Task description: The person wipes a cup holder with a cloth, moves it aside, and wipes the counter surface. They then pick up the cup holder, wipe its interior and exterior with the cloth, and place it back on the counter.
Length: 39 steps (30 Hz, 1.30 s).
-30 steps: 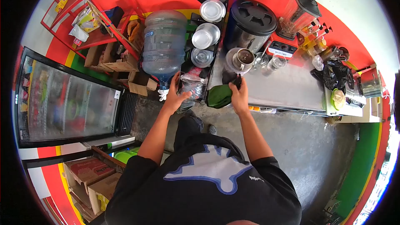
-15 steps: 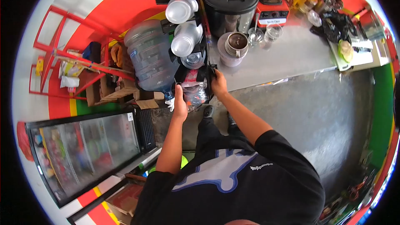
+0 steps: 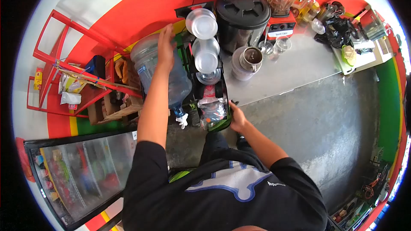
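Note:
A black rack [image 3: 226, 89] stands between the water jug and the metal counter, holding stacks of clear plastic cups [image 3: 206, 61] and lids [image 3: 208, 77]. Plastic-wrapped packs [image 3: 212, 108] lie in its near compartment. My right hand [image 3: 238, 119] is closed on the rack's near right edge; the rack partly hides its fingers. My left hand [image 3: 166, 50] reaches over the large water jug [image 3: 150, 68], left of the cups, fingers stretched out and holding nothing. The jug lies tilted, neck toward me, with a white tap [image 3: 183, 121] at its mouth.
On the counter [image 3: 282, 75] stand a lidded black container [image 3: 243, 17], a metal cup [image 3: 251, 58] on a tub and a red blender [image 3: 281, 28]. A red shelf frame [image 3: 81, 75] and glass-door fridge [image 3: 85, 175] are at left. Floor [image 3: 295, 132] shows at right.
My left hand has moved away from me, from the rack's near end to above the jug. My right hand has shifted nearer my body along the rack's right side. The view has shifted too.

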Available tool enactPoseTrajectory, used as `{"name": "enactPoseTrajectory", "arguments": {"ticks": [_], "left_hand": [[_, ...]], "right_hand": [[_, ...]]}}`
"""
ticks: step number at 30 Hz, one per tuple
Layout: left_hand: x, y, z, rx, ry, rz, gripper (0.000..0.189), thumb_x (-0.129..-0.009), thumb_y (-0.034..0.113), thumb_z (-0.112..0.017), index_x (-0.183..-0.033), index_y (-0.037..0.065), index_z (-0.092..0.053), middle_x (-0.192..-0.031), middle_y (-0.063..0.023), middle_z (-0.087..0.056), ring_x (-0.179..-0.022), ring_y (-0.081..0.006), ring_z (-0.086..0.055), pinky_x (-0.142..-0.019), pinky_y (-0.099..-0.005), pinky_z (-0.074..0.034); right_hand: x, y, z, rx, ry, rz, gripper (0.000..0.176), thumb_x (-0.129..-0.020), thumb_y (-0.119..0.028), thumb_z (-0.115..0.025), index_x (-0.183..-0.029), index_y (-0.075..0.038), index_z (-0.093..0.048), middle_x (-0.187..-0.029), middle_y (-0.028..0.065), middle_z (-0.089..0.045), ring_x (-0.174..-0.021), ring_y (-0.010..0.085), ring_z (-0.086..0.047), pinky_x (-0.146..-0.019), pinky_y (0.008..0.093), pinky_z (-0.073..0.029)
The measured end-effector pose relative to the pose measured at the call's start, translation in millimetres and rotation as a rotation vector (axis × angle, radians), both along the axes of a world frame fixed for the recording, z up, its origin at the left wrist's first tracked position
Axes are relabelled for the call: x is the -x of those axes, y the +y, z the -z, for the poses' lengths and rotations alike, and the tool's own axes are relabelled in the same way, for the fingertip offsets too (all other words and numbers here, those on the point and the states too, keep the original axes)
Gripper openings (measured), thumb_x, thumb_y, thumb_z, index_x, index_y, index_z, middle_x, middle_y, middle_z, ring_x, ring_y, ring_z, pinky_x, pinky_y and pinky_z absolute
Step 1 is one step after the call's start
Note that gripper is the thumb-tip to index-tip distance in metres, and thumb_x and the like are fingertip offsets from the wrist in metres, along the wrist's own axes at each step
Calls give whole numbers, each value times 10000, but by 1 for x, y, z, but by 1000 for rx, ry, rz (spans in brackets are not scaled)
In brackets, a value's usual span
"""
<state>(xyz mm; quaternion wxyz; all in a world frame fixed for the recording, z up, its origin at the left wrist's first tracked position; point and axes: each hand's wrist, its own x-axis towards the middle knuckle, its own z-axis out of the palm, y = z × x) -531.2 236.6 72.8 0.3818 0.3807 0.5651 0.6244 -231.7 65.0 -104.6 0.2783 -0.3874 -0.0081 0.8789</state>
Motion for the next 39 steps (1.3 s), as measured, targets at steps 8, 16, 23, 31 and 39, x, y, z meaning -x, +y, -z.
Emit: {"name": "enactPoseTrajectory", "arguments": {"ticks": [8,16,23,31,39], "left_hand": [[43,151,32,-64,-36,413,484,-1070,451,-493,-1371,104,-645,-1418,-43,-651,-1366,-195,-528,-1140,-393,-368],[7,108,-2,-40,-4,115,440,-1065,419,-526,-1299,80,-679,-1289,-58,-703,-1209,-189,-625,-1113,-386,-408],[74,84,20,-43,-35,296,380,-1029,362,-552,-1247,97,-716,-1226,-20,-732,-1152,-168,-639,-1032,-357,-437],[44,62,5,-42,-227,369,381,-1042,329,-513,-1178,75,-762,-1099,-59,-744,-986,-193,-677,-945,-343,-505],[23,22,3,6,-61,277,440,-1029,297,-463,-1241,36,-748,-1171,-73,-748,-1152,-194,-643,-1090,-357,-416]], "right_hand": [[34,-34,-43,-45,158,227,688,-1102,-605,-344,-1482,-68,-545,-1509,121,-589,-1411,333,-514,-1244,502,-306],[51,-51,-60,16,287,501,663,-1091,-602,-378,-1473,-91,-558,-1480,112,-612,-1347,338,-561,-1181,509,-386],[32,-41,-66,75,222,605,603,-1008,-628,-514,-1272,-112,-680,-1237,91,-737,-1096,305,-706,-974,451,-557],[9,-30,-77,-90,283,611,522,-1039,-487,-449,-1315,-101,-665,-1283,137,-723,-1130,340,-705,-989,475,-572],[-48,-9,-75,-98,255,481,632,-1024,-504,-333,-1387,-84,-635,-1363,156,-688,-1219,374,-661,-1093,523,-497]]}}
